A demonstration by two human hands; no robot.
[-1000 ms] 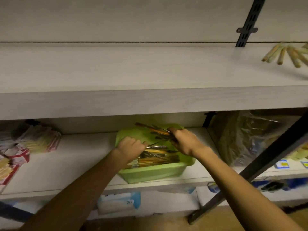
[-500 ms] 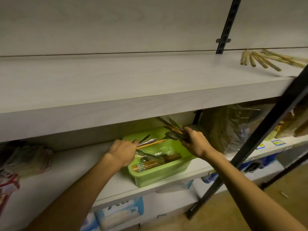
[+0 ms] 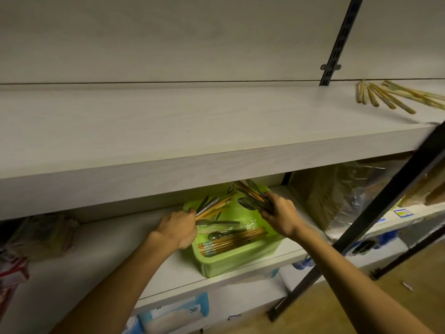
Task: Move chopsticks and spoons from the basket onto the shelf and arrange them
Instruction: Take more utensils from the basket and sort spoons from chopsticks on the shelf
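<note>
Chopsticks and spoons lie loose in the green basket at lower centre, within easy reach. The left hand clutches a small bunch at the basket's left rim, and the right hand grips a mixed bunch, seemingly gathering handfuls to lift out. Farther up, at upper right, chopsticks already fan across the shelf.

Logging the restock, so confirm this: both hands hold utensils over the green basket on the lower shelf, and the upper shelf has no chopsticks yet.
One error: the upper shelf already has chopsticks fanned at its right end, as the head view shows. The left hand and right hand do hold utensils over the green basket.
</note>
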